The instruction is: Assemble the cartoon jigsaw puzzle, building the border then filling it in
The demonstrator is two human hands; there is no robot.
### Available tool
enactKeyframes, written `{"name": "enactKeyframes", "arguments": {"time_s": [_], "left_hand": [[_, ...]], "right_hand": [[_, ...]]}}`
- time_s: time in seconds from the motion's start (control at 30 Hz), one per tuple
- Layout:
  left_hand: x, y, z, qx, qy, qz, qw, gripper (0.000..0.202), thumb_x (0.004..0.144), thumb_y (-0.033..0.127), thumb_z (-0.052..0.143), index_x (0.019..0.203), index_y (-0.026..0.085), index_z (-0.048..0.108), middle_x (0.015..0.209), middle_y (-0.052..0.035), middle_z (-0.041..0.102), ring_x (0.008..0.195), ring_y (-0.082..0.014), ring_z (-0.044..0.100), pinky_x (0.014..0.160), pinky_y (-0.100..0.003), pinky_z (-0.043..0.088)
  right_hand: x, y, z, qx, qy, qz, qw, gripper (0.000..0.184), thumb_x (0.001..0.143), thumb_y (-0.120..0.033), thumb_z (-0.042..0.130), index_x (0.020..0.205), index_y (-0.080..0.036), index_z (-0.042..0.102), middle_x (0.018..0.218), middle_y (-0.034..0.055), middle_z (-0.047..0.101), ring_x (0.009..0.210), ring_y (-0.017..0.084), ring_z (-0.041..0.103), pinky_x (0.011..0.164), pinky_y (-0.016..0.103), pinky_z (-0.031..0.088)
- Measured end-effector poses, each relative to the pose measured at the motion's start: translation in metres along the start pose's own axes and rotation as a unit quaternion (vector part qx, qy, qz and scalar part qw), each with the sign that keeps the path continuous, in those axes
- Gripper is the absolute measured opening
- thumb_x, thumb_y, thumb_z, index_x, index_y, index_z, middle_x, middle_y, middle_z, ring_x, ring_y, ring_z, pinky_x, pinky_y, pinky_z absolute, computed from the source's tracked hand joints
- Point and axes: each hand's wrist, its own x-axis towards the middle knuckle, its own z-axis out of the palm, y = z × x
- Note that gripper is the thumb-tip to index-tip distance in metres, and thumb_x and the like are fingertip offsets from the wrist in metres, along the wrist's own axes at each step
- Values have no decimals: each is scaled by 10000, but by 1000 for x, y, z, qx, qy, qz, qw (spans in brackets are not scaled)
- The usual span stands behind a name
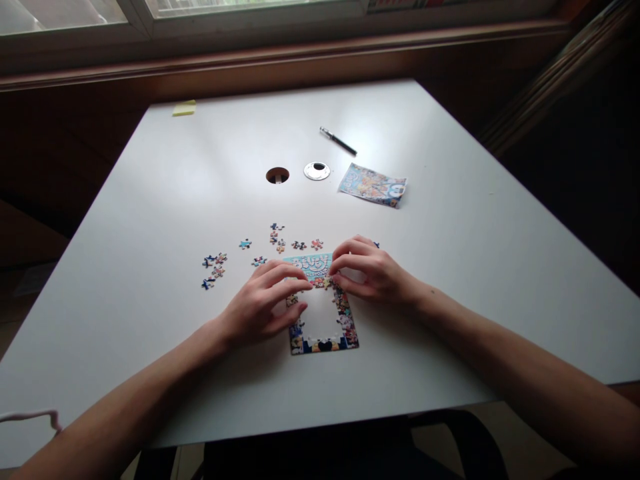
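A partly built jigsaw puzzle (325,345) lies flat near the front of the table. Its border and lettered top are joined, and the white tabletop shows through its middle. My left hand (270,297) is over its left side, thumb and index finger apart, with the index fingertip at the pieces below the lettering. At the upper right of the puzzle, the fingertips of my right hand (373,270) are pinched together at a small puzzle piece (328,283), partly hidden by the fingers. My hands cover parts of both side borders.
Loose puzzle pieces (219,272) lie to the left, and more pieces (299,245) sit behind the puzzle. Farther back are a picture sheet (374,185), a black pen (340,142), a round hole (277,175), a metal ring (317,171) and a yellow sticky note (184,108).
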Motion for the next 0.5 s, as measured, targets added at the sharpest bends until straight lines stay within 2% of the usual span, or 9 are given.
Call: {"name": "enactKeyframes", "arguments": {"time_s": [0.17,0.27,0.4,0.5], "left_hand": [[-7,-20,-18,72,52,-24,996,250,853,142,628,1077,246,665,1034,-39,718,1010,-217,620,936,-414,506],[-10,-30,-29,147,75,-78,983,348,819,192,653,1162,247,647,1103,-56,698,1069,-258,597,978,-461,478],[-13,-40,-42,206,17,-128,970,489,802,261,647,1288,253,591,1261,-83,635,1187,-310,544,1024,-503,433],[-16,-49,-56,215,-22,-137,967,501,802,289,636,1298,242,587,1272,-88,629,1197,-313,534,1017,-489,433]], "right_hand": [[0,1,0,13,5,8,1000,67,897,-186,626,884,-211,687,917,70,662,864,206,588,792,378,479],[0,1,0,19,9,9,1000,76,897,-178,619,883,-208,688,912,70,662,865,207,596,794,378,482],[0,-1,-2,25,13,9,1000,85,903,-182,611,892,-212,689,913,70,663,857,206,600,805,382,490],[1,-1,-3,26,20,9,999,89,906,-187,604,886,-213,687,909,72,662,840,205,592,812,390,494]]}}
